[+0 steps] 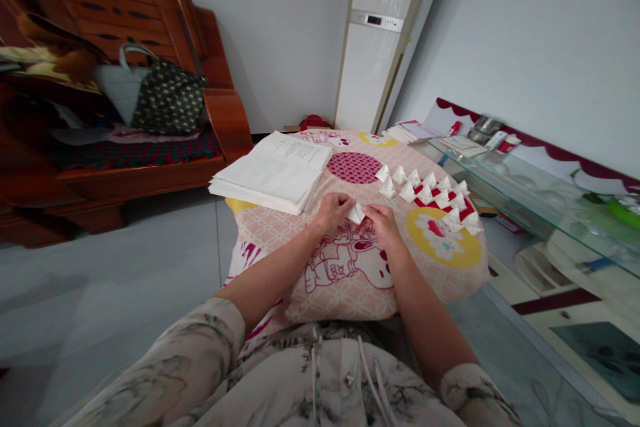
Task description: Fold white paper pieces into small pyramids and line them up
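A small piece of folded white paper is held between my two hands, above the patterned tablecloth. My left hand pinches its left side, and my right hand grips the right edge with thumb and fingers. Part of the paper is hidden behind the fingertips. To the right, several folded white paper pieces with pointed tops stand in rows on the cloth. Left of my hands lies a thick stack of white paper sheets, with printed text on the top sheet.
A glass-topped cabinet borders the table's right side, with metal bowls and a red marker on it. More papers lie at the far edge. A wooden bench with bags stands at left.
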`<action>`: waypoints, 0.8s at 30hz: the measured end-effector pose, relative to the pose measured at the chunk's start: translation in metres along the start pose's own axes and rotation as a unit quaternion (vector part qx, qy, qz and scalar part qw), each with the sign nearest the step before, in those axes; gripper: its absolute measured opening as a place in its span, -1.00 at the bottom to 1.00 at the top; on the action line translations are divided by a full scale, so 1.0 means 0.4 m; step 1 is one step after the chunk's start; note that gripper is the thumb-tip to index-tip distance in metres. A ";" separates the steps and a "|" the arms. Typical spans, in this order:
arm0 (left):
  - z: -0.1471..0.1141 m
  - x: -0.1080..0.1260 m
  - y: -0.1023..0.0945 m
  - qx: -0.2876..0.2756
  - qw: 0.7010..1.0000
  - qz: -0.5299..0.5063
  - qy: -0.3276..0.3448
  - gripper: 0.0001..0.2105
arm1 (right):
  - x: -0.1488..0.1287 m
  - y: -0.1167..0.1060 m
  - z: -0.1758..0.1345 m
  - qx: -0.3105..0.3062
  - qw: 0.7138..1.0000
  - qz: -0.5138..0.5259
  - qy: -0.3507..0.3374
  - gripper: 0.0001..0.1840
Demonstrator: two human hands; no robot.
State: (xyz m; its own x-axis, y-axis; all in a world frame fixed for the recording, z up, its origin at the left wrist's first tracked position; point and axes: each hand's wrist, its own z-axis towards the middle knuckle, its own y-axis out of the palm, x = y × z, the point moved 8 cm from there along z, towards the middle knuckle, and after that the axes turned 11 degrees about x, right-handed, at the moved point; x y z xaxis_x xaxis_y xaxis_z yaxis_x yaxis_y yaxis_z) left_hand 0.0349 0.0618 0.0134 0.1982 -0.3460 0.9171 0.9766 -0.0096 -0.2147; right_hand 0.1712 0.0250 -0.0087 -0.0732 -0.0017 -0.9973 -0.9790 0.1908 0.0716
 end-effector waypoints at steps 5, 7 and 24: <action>-0.006 0.008 0.008 -0.017 1.000 -0.009 0.017 -0.69 | -0.002 -0.002 -0.002 -0.003 1.000 -0.026 -0.012 -0.68; -0.007 0.005 0.014 -0.031 0.999 -0.033 0.003 -0.68 | -0.003 -0.008 0.000 0.007 0.999 -0.036 -0.023 -0.69; 0.004 -0.048 0.027 -0.040 0.985 -0.136 -0.101 -0.73 | 0.006 -0.003 -0.002 -0.007 0.998 -0.059 -0.031 -0.66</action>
State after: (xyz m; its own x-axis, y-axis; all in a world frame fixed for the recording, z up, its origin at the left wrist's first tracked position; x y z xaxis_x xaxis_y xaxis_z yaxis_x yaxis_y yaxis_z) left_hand 0.0418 0.0698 -0.0061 -0.0503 -0.1264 0.9907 0.9878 -0.1528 0.0307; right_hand 0.1721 0.0240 -0.0110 0.0535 0.0371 -0.9979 -0.9826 0.1799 -0.0460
